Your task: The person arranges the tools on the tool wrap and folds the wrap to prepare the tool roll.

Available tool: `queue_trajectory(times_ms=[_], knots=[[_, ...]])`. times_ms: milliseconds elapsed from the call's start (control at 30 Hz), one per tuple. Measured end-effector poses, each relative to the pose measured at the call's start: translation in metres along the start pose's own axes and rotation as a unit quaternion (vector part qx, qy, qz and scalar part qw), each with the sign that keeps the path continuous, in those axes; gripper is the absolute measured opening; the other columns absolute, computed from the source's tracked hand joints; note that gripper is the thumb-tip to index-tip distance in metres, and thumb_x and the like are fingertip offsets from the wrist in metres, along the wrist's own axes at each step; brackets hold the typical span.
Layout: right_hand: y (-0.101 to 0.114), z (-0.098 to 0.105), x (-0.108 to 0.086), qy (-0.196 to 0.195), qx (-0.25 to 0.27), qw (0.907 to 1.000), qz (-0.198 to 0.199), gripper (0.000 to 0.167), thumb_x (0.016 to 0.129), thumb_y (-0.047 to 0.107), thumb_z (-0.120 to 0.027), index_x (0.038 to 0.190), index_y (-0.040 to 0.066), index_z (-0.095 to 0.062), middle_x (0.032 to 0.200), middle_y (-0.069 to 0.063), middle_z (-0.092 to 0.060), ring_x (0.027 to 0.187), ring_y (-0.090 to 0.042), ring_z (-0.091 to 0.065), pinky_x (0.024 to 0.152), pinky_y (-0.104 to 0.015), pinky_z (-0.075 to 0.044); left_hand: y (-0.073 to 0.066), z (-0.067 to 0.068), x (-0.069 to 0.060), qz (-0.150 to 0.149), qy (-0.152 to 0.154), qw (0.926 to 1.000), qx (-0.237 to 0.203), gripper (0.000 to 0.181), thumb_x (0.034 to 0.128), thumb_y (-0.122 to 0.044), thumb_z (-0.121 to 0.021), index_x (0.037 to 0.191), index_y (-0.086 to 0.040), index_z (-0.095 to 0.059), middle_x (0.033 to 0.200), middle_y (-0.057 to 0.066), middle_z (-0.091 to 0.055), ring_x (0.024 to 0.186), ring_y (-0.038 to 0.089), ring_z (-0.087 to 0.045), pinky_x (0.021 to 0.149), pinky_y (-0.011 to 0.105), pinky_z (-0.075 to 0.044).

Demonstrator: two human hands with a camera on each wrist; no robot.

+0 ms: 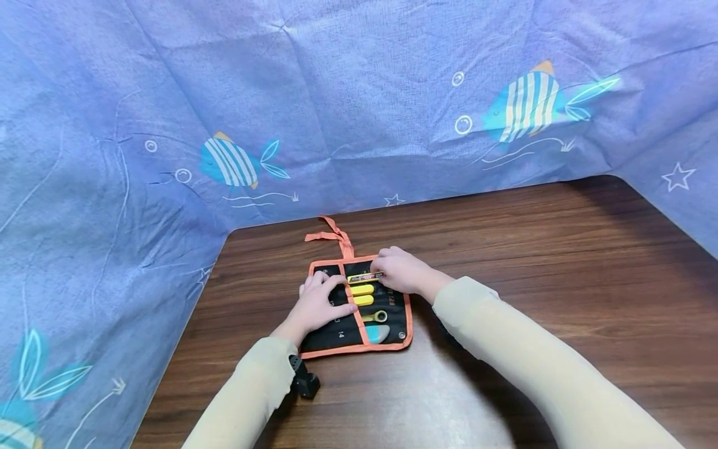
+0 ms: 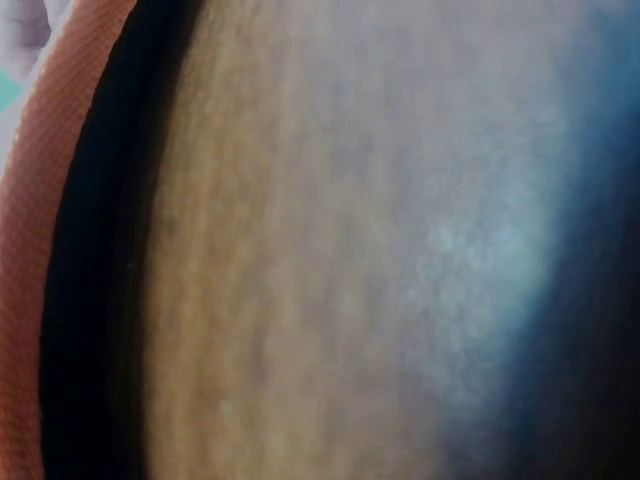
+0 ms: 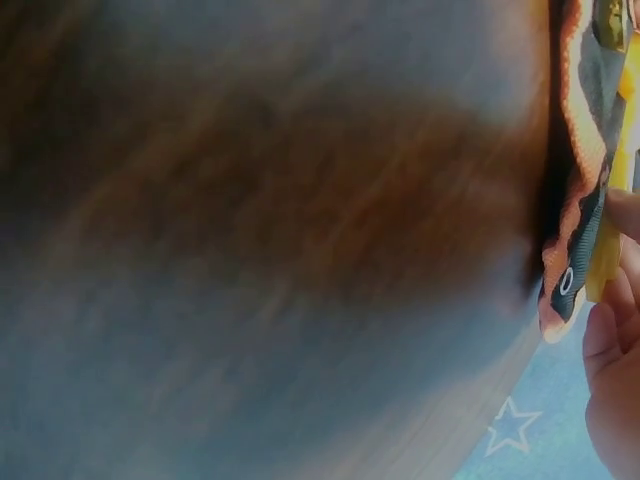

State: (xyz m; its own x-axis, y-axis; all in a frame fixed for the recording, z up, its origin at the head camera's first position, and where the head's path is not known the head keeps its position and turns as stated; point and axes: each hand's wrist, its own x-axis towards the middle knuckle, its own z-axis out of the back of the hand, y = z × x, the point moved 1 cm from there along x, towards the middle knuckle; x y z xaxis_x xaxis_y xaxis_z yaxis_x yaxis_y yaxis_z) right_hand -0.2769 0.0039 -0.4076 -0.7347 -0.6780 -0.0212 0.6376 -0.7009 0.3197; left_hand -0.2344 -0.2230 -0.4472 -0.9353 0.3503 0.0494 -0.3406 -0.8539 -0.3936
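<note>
A black tool pouch [image 1: 325,343] with orange trim lies unrolled on the table, its pockets numbered. My left hand [image 1: 316,305] rests on its left part, thumb and forefinger spread at the orange pocket edge. With my right hand [image 1: 402,272] I pinch the right end of a yellow labelled tool [image 1: 363,277] at the pouch's upper part; the right wrist view shows my fingers [image 3: 602,345] at a yellow piece [image 3: 604,255]. Below it, two yellow handles [image 1: 362,295], a ring-ended wrench [image 1: 380,317] and a teal-and-grey tool [image 1: 378,333] stick out of the pockets.
Orange tie straps [image 1: 338,236] extend from the pouch's top edge towards the back of the brown wooden table [image 1: 505,249]. A blue fish-patterned cloth [image 1: 364,93] hangs behind and beside it. Near my left wrist is a small black device [image 1: 306,381].
</note>
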Motion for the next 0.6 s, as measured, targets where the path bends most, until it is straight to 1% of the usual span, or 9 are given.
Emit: queue_trajectory(times_ms=[133,200,333,467,600], knots=[[0.003,0.001,0.001,-0.004,-0.020,0.9996,0.021,0.017,0.090,0.013,-0.061,0.106,0.015,-0.068,0.097,-0.001,-0.057,0.089,-0.019,-0.049,0.081,-0.035,-0.041,0.001,-0.001,0.000,0.000,-0.003,1.0000,0.002,0.065,0.0745,-0.064,-0.065,0.127,-0.027,-0.055,0.106,0.002,-0.045,0.096,0.022,-0.038,0.088,0.048,-0.029],[0.004,0.002,0.001,-0.008,-0.028,0.9991,0.030,0.018,0.090,0.012,-0.061,0.106,0.015,-0.069,0.098,-0.001,-0.058,0.088,-0.018,-0.049,0.082,-0.035,-0.041,0.001,-0.001,0.000,0.003,-0.005,1.0000,0.000,0.067,0.0742,-0.063,-0.066,0.128,-0.026,-0.054,0.108,0.003,-0.046,0.098,0.022,-0.038,0.089,0.049,-0.029],[0.004,0.002,0.004,-0.002,-0.023,0.9991,0.034,0.019,0.091,0.013,-0.061,0.108,0.014,-0.069,0.100,-0.002,-0.059,0.092,-0.019,-0.051,0.085,-0.036,-0.040,0.000,0.000,-0.001,0.013,-0.009,0.9998,-0.009,0.069,0.0733,-0.061,-0.068,0.129,-0.025,-0.052,0.115,0.005,-0.046,0.104,0.024,-0.038,0.093,0.050,-0.028],[0.000,-0.002,0.008,0.012,-0.007,0.9997,0.021,0.020,0.091,0.015,-0.060,0.109,0.013,-0.068,0.102,-0.002,-0.060,0.097,-0.019,-0.053,0.090,-0.037,-0.038,0.000,-0.001,-0.002,0.010,-0.021,0.9997,-0.010,0.066,0.0732,-0.060,-0.069,0.128,-0.025,-0.055,0.116,0.004,-0.046,0.106,0.024,-0.037,0.094,0.050,-0.027],[-0.008,-0.005,0.006,0.018,0.026,0.9994,-0.010,0.024,0.092,0.020,-0.060,0.113,0.012,-0.065,0.106,-0.004,-0.057,0.099,-0.020,-0.052,0.090,-0.039,-0.040,-0.001,-0.002,-0.004,0.003,-0.034,0.9994,-0.008,0.065,0.0734,-0.059,-0.070,0.128,-0.025,-0.057,0.118,0.004,-0.046,0.107,0.025,-0.036,0.095,0.050,-0.026]])
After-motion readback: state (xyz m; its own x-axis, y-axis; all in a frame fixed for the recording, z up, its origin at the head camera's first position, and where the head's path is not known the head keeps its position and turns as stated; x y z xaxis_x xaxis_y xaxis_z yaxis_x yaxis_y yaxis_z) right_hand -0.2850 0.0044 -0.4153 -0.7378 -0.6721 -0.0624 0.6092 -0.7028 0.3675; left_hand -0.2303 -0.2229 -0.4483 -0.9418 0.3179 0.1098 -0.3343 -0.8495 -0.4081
